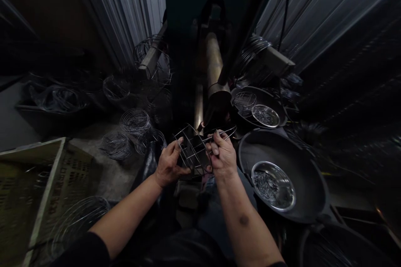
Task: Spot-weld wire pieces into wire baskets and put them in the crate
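A wire grid frame (pixel 196 142) is held level in front of a dark machine with a brass-coloured cylinder (pixel 214 60). My left hand (pixel 169 163) grips the frame's left edge, thumb and fingers closed around the wires. My right hand (pixel 222 152) pinches the frame's right side, fingers curled over the wires. Both forearms reach in from the bottom of the view.
A big dark pan (pixel 308 175) at the right holds a steel bowl (pixel 273 185) of small metal pieces. A second pan (pixel 275 102) behind holds another bowl (pixel 265 115). Wire baskets (pixel 135 122) lie at the left, and a plastic crate (pixel 37 183) stands at the lower left.
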Demonstrator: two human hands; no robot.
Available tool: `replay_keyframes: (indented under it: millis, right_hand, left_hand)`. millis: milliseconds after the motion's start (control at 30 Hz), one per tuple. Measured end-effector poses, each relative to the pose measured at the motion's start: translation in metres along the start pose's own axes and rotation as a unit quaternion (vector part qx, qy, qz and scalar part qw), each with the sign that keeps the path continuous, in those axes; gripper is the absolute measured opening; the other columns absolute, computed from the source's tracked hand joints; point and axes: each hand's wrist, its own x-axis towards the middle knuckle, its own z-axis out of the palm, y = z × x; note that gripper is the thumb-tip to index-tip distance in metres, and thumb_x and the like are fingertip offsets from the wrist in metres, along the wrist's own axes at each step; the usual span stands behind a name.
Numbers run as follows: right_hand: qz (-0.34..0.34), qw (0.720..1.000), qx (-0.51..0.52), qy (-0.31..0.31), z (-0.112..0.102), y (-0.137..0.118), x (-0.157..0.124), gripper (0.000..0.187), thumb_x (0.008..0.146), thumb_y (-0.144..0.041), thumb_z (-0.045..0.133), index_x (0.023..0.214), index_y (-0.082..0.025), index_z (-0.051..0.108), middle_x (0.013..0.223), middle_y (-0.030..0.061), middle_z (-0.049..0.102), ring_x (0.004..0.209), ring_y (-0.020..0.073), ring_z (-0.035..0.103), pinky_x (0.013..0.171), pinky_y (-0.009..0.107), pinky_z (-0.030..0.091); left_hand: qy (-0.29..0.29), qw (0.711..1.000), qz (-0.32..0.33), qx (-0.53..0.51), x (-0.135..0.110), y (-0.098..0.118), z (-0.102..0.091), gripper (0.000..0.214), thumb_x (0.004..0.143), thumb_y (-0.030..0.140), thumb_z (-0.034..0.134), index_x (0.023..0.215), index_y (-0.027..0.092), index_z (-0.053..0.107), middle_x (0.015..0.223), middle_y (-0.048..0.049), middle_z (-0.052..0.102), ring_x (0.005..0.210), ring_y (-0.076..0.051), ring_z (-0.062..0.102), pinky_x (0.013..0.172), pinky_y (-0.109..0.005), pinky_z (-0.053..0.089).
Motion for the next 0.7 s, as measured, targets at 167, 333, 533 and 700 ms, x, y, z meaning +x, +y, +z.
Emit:
replay_keyframes:
  millis: [167,333,533,700]
  right_hand:
    - [0.025,0.999,0.029,0.016,0.008,-0.003,0.007,0.062,0.043,-0.028,0.082,0.084,-0.017,0.036,0.058,-0.0086,0.050,0.031,0.0014,0.030,0.034,0.014,0.031]
    - [0.010,1.000,0.023,-0.008,0.009,-0.006,0.016,0.062,0.046,-0.032,0.082,0.082,-0.016,0.035,0.056,-0.0096,0.047,0.029,0.0002,0.027,0.032,0.013,0.028]
    - [0.013,1.000,0.023,-0.005,0.012,-0.009,0.026,0.057,0.048,-0.028,0.079,0.082,-0.016,0.034,0.055,-0.0096,0.048,0.028,0.0006,0.027,0.033,0.014,0.032]
    - [0.006,1.000,0.010,-0.010,0.014,-0.012,0.031,0.046,0.057,-0.025,0.073,0.081,-0.015,0.035,0.058,-0.0054,0.054,0.029,0.0005,0.027,0.033,0.013,0.031]
  left_hand:
    - [-0.005,1.000,-0.005,-0.011,0.007,-0.006,0.002,0.109,0.057,0.036,0.077,0.145,0.019,0.016,0.123,-0.0142,0.046,0.111,-0.024,0.051,0.091,-0.035,0.046]
    - [-0.028,0.999,-0.021,-0.027,0.012,-0.014,0.006,0.115,0.053,0.032,0.080,0.146,0.022,0.013,0.128,-0.0129,0.042,0.114,-0.024,0.048,0.095,-0.037,0.045]
    - [-0.026,0.999,-0.017,-0.031,0.023,-0.016,0.009,0.113,0.052,0.031,0.080,0.145,0.020,0.016,0.128,-0.0131,0.042,0.117,-0.023,0.046,0.099,-0.035,0.042]
    - [-0.005,0.999,0.006,-0.041,0.030,-0.018,0.009,0.112,0.054,0.031,0.079,0.146,0.018,0.016,0.124,-0.0133,0.044,0.114,-0.022,0.047,0.099,-0.033,0.042]
